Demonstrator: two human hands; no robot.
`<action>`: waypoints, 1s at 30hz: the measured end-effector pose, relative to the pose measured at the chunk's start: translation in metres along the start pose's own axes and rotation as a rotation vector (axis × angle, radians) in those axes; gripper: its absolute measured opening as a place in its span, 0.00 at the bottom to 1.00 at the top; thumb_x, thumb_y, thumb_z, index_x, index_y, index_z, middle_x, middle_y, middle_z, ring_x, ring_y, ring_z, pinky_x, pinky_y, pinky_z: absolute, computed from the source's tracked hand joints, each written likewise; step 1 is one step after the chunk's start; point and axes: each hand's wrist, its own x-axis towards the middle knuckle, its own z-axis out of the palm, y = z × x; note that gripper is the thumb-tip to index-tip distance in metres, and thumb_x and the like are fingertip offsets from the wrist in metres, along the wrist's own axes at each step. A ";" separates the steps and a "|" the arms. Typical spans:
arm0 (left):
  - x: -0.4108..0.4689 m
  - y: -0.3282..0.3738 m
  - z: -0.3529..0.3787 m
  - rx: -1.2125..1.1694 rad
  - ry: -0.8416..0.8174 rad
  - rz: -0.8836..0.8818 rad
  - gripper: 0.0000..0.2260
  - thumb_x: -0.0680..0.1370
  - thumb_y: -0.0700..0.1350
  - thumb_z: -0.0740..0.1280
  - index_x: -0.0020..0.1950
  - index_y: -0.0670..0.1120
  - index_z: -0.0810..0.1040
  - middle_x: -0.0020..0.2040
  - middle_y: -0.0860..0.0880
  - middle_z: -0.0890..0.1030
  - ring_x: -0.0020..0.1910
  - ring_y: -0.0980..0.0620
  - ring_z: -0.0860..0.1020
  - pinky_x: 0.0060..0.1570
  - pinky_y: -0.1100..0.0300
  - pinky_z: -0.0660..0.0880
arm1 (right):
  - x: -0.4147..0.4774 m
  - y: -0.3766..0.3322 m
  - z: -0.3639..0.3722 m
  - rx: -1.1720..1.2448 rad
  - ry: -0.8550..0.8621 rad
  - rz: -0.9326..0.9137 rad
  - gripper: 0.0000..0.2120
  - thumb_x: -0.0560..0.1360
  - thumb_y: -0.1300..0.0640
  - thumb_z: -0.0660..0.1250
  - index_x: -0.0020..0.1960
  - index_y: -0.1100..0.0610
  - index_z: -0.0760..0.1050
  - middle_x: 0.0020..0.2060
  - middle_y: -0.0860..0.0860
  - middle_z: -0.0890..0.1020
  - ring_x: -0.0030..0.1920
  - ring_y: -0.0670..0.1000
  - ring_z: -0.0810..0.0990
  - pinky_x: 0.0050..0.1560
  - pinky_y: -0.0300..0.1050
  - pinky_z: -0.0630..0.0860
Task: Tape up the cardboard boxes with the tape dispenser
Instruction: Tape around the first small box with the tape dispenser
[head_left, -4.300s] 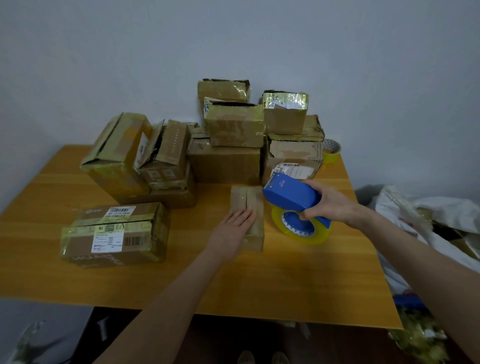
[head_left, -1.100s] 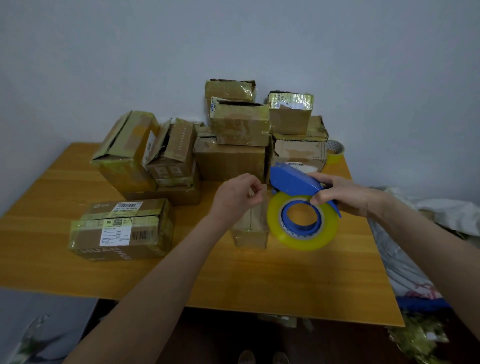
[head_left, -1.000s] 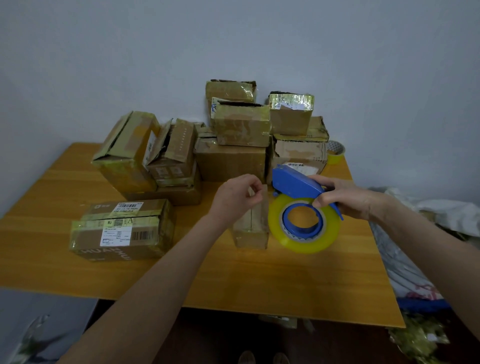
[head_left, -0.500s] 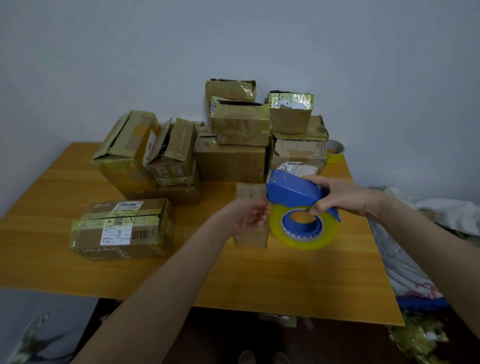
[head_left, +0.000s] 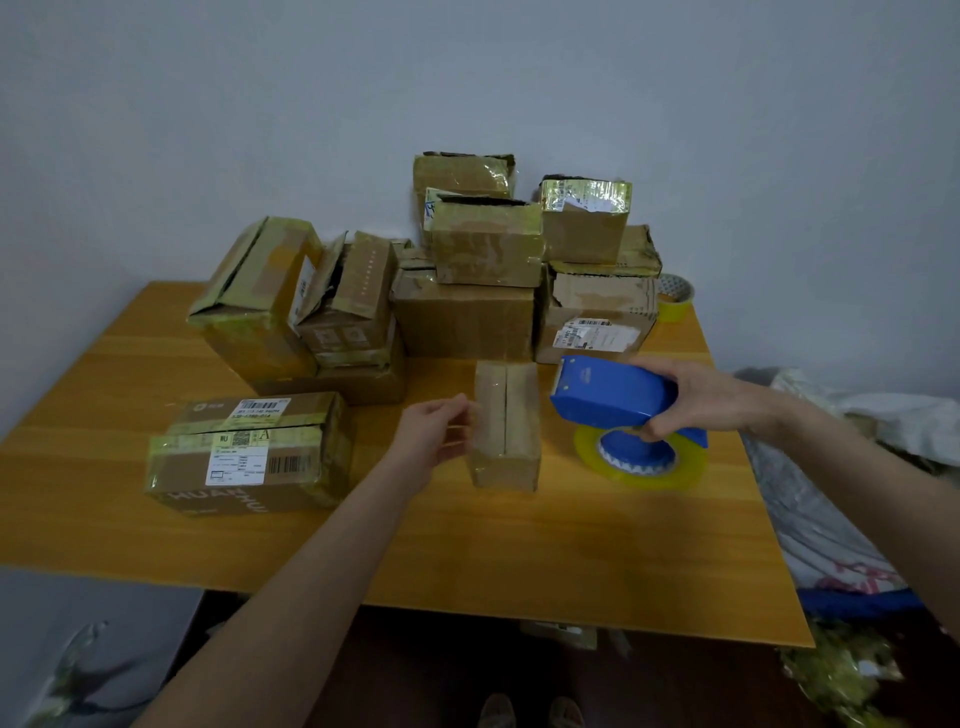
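Centrally, small cardboard box (head_left: 506, 426) closed, contents hidden, left hand (head_left: 434, 439) relaxed, empty, beside it, right hand (head_left: 711, 397) gripping tape dispenser (head_left: 613, 397).

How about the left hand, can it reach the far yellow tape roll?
Probably not easily: the stacked brown cardboard boxes and the right hand with the blue tape dispenser stand between the left hand and the far yellow tape roll.

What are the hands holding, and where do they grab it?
The right hand grips the tape dispenser by its blue handle end. The left hand is beside the small box; a hold cannot be told.
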 end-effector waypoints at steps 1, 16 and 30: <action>-0.001 0.000 0.007 0.029 -0.023 0.017 0.08 0.78 0.44 0.66 0.55 0.42 0.78 0.48 0.45 0.81 0.45 0.50 0.80 0.40 0.60 0.77 | 0.000 -0.001 0.001 0.048 0.008 0.008 0.33 0.64 0.64 0.77 0.63 0.44 0.73 0.57 0.49 0.79 0.57 0.52 0.79 0.59 0.51 0.76; 0.012 -0.005 0.018 0.550 -0.006 0.235 0.10 0.82 0.46 0.61 0.43 0.45 0.76 0.40 0.46 0.77 0.40 0.50 0.77 0.47 0.50 0.80 | 0.002 -0.003 0.008 0.497 0.037 -0.014 0.42 0.53 0.55 0.77 0.66 0.45 0.73 0.56 0.53 0.82 0.54 0.56 0.82 0.50 0.48 0.79; 0.041 -0.016 0.008 1.084 -0.022 0.282 0.12 0.82 0.48 0.60 0.57 0.44 0.78 0.47 0.46 0.80 0.42 0.49 0.78 0.44 0.54 0.78 | 0.044 -0.018 0.048 -0.132 0.421 0.129 0.36 0.65 0.56 0.76 0.69 0.48 0.66 0.54 0.50 0.76 0.52 0.54 0.76 0.53 0.54 0.77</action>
